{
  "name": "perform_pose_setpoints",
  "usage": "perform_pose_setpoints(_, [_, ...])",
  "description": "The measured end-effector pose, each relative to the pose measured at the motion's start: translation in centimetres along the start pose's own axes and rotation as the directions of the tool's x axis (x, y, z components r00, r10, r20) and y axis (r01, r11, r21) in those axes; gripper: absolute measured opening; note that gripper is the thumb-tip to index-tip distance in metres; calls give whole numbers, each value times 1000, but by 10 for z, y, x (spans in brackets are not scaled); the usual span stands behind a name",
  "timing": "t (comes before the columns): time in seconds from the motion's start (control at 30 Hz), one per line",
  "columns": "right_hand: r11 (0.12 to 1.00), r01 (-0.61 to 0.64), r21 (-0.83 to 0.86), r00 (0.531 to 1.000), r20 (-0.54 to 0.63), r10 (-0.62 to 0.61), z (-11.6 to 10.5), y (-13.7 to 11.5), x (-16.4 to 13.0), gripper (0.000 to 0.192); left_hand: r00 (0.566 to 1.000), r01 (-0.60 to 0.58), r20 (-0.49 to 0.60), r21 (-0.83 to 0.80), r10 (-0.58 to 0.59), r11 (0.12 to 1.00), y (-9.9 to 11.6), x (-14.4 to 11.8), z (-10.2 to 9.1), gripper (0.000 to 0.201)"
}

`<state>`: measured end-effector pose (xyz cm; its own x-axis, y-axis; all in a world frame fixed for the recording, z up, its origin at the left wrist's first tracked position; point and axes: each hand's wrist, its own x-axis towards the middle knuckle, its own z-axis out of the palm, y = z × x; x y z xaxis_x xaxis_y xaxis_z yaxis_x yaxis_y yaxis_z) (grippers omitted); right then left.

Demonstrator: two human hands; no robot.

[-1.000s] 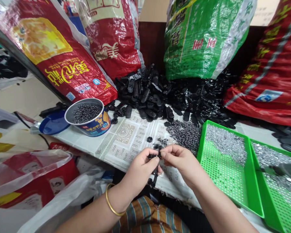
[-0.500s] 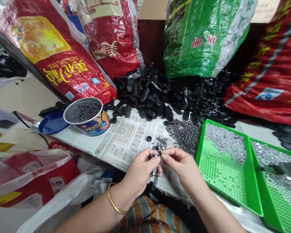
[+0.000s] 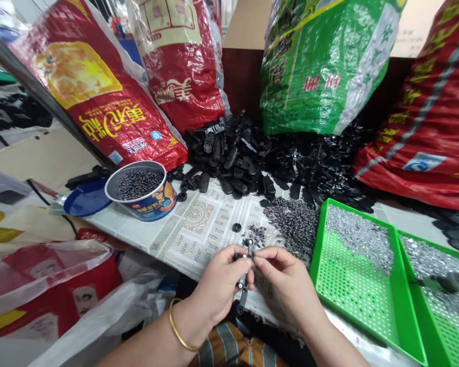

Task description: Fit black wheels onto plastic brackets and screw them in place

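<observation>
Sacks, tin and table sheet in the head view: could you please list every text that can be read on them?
No text reads clearly enough to quote.
Left red sack: yellow characters, seemingly mirrored, unreadable.
Middle red sack: white emblem, blurred.
Green sack: red characters, unreadable.
Right red sack: blue-white label, blurred.
Tin: label too small.
Table sheet: fine print too small.

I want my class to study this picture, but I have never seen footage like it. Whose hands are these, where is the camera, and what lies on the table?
The camera sits on a person's head, looking down at their own bare hands. The left hand, with a gold bangle on its wrist, and the right hand together pinch a small black plastic part. On the paper-covered table lie a heap of black parts, a tin of dark pellets, and green trays of small silver pieces. Big printed sacks stand behind.
</observation>
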<state>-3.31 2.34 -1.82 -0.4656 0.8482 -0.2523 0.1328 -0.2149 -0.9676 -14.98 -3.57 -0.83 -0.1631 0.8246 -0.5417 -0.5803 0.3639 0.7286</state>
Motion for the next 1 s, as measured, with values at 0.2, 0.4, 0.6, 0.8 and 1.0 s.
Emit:
perform_pose_setpoints(0.2, [971,48,-234,994,106,-24,2,-13,17,16,1000,-28,-9,-26,28,999,4,3,-12,13])
perform_pose_setpoints(0.4, [686,394,-612,910,155,-384,0,-82,44,24,995,-30,-103,-95,20,995,9,7,-21,17])
perform_pose_setpoints(0.6, [822,240,-516,969,186,-165,8,-64,37,13,994,-39,-104,-120,27,992,15,8,-23,16])
perform_pose_setpoints(0.8, [971,48,-233,969,245,11,17,-12,36,16,991,-99,-97,-83,91,992,14,9,-23,14])
perform_pose_setpoints(1.0, [962,65,-266,974,228,-3,17,-17,36,16,992,-92,-87,-39,89,995,12,10,-21,12])
